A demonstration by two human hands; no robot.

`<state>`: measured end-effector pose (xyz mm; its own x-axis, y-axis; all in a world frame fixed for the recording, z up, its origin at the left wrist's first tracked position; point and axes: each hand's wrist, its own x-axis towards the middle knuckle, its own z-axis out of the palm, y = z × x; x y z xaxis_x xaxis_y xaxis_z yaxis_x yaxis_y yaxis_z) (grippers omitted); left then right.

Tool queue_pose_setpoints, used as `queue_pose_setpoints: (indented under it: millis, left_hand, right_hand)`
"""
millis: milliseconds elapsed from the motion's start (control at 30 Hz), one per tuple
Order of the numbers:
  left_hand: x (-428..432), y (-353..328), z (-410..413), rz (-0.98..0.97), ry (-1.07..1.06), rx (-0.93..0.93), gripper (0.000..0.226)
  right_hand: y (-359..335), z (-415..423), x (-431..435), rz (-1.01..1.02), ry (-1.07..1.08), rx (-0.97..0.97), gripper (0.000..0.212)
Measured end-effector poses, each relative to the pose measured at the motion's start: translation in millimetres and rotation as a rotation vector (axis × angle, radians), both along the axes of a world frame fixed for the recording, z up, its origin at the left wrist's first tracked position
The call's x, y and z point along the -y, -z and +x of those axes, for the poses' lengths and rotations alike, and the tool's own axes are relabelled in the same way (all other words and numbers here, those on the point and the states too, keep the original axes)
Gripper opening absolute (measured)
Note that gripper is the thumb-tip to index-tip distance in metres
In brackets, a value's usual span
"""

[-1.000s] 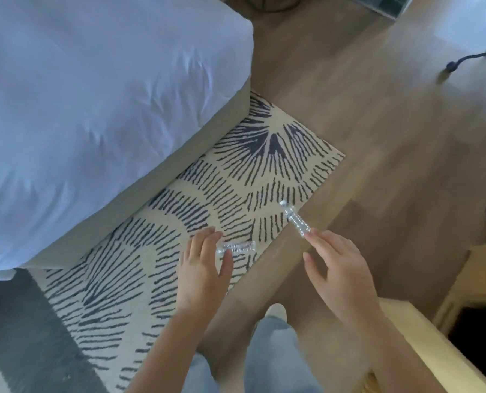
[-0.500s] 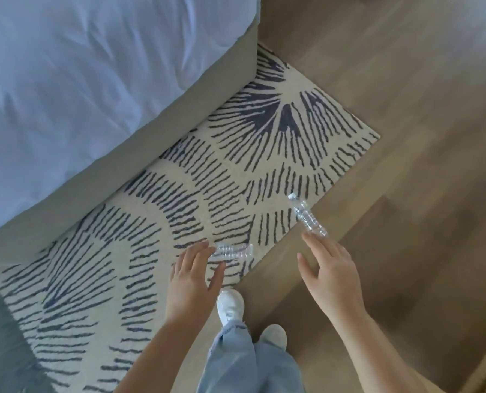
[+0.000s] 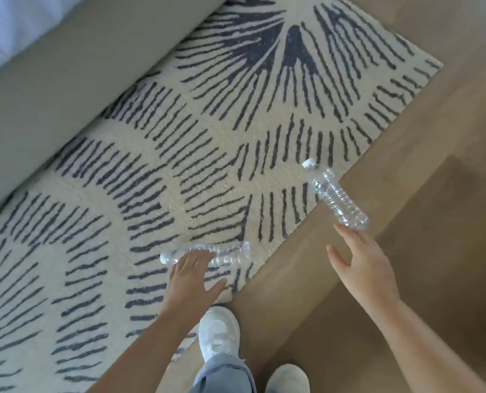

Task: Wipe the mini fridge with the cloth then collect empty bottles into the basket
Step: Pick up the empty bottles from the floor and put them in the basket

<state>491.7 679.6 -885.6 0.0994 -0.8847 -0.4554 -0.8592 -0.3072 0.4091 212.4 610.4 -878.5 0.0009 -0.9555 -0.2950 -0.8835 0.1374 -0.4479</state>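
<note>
Bottle (image 3: 230,252) on the rug (image 3: 179,165) lies under my left hand (image 3: 192,276), fingers loose, gripping nothing; I'd wrap its middle. My right hand (image 3: 361,268), also released, hovers by the second bottle (image 3: 335,194): squeeze lightly.

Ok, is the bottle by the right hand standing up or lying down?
Lying down: the bottle lies on its side across the rug edge, cap away from the right hand.

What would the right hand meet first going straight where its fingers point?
The right hand would likely meet the bottle lying across the rug edge, at its base; the gap looks small, depth unclear.
</note>
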Motion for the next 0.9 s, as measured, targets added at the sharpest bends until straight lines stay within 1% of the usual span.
queue_pose_setpoints:
  millis: [67,200,400,467,567,633,733,800,900]
  left_hand:
    - [4,32,0,0.028,0.036,0.007,0.058]
    - [10,84,4,0.039,0.049,0.027,0.062]
    - [18,135,9,0.091,0.157,0.133,0.067]
    - [19,145,10,0.098,0.189,0.143,0.07]
    - [22,159,14,0.053,0.223,0.156,0.075]
    - [29,163,16,0.035,0.206,0.17,0.077]
    - [38,164,19,0.062,0.141,0.164,0.08]
    - [42,164,19,0.067,0.09,0.141,0.08]
    - [47,153,13,0.069,-0.044,0.061,0.078]
  right_hand:
    - [28,-9,8,0.052,0.055,0.004,0.045]
    - [76,-20,22,0.064,0.071,0.028,0.047]
    - [121,-30,49,0.061,0.082,-0.011,0.047]
    - [134,-33,56,0.057,0.097,-0.058,0.053]
    - [148,-39,68,0.108,0.16,-0.153,0.061]
    - [154,-44,74,0.13,0.203,-0.128,0.068]
    - [159,-45,74,0.163,0.262,-0.041,0.078]
    - [161,-38,68,0.162,0.313,0.013,0.08]
    - [157,-23,57,0.197,0.407,0.106,0.081]
